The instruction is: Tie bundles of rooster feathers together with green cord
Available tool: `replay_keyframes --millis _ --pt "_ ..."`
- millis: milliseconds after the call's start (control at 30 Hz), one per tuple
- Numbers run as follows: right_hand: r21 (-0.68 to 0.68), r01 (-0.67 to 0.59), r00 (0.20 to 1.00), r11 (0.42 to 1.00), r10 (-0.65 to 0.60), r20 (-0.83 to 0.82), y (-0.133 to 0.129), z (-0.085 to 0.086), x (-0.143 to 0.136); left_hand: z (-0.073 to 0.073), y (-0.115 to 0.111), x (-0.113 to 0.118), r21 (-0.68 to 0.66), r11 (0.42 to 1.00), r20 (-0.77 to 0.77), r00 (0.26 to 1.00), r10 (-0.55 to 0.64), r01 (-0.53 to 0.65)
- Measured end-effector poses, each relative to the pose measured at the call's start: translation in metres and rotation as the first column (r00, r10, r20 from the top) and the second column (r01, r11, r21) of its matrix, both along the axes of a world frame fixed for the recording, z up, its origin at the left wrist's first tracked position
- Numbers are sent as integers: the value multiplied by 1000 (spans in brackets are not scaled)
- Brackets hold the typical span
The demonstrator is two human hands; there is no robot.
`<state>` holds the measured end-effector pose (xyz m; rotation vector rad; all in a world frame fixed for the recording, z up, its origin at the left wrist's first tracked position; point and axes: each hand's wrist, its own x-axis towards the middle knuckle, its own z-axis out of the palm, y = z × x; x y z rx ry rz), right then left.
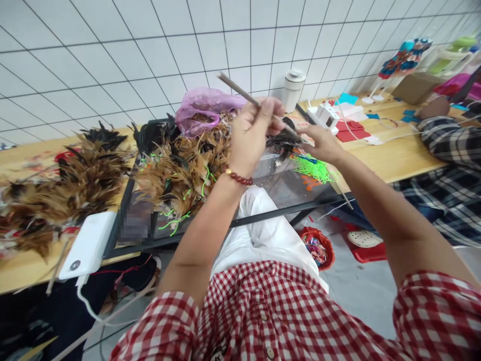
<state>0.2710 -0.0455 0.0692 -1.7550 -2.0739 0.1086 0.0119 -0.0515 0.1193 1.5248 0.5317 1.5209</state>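
Note:
A thin brown stick (240,90) slants down to the right between my hands. My left hand (257,133), with a dark red bead bracelet at the wrist, is closed around its middle. The fingers of my right hand (319,143) are pinched at the lower end, beside dark feathers (283,143); exactly what they grip there is too small to tell. Brown feathers (188,170) lie heaped left of my hands, with green strands among them. Bright green strands (311,169) lie below my right hand.
A pink plastic bag (197,113) rests behind the feathers. A white cup (293,90) stands near the tiled wall. More feathers (75,185) and a white power bank (88,244) are at the left. Another person's plaid sleeve (451,143) is at the right. A red basket (326,250) sits below.

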Motion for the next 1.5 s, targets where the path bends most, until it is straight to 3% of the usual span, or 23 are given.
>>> replay_keyframes --millis 100,167,233,300,367,433,500,567,633,700,767,867,933,1000,1100,1200,1300,1367,1500 --pt "-19 167 985 986 -166 52 18 -31 24 14 -9 -55 192 981 182 981 -62 27" --pt "-2 262 965 965 -262 23 22 -38 38 26 -19 -94 213 976 234 972 -9 -42" --pt "39 346 933 938 -338 -125 21 -36 46 34 -33 -124 156 979 311 947 78 -131" --pt "-21 409 834 912 -383 -398 17 -29 41 31 -49 -137 124 961 363 913 188 -247" --pt "-230 293 653 928 -370 -661 8 -19 21 14 -63 -130 199 924 387 892 233 -327" --pt "-384 -32 469 923 -325 -821 -4 -11 -12 -15 -75 -110 388 826 398 883 249 -408" --pt "-404 -271 332 874 -309 -891 -18 -5 -52 -49 -87 -86 493 772 175 915 362 -400" --pt "-404 -399 247 823 -328 -912 -30 -5 -91 -79 -98 -66 610 771 -222 895 386 -181" --pt "-392 -420 204 818 -336 -920 -36 -9 -120 -101 -106 -51 675 736 -463 801 379 42" --pt "-398 -394 237 829 -327 -915 -35 -17 -130 -113 -109 -43 652 725 -671 614 415 222" --pt "-405 -330 390 853 -268 -881 -29 -26 -117 -119 -108 -40 591 743 -786 432 443 315" --pt "-312 -69 738 948 -162 -655 -10 -34 -61 -123 -101 -40 507 787 -860 257 440 350" --pt "-202 191 871 961 -260 -416 5 -35 -13 -124 -97 -41 458 817 -889 168 426 351" --pt "-126 408 883 904 -426 -199 19 -36 29 -124 -95 -43 422 837 -905 101 414 350" --pt "-138 458 887 878 -461 8 39 -41 60 -122 -94 -44 394 855 -913 37 406 336" --pt "-180 368 929 912 -351 121 53 -53 59 -120 -94 -47 366 874 -922 -1 387 319" --pt "-194 400 913 896 -370 173 57 -54 47 -118 -93 -55 354 882 -927 -7 375 312" --pt "-150 470 881 870 -453 135 53 -43 43 -115 -91 -63 367 883 -924 2 383 292" --pt "-19 520 854 854 -520 4 35 -1 50 -107 -84 -78 447 877 -895 95 437 178"
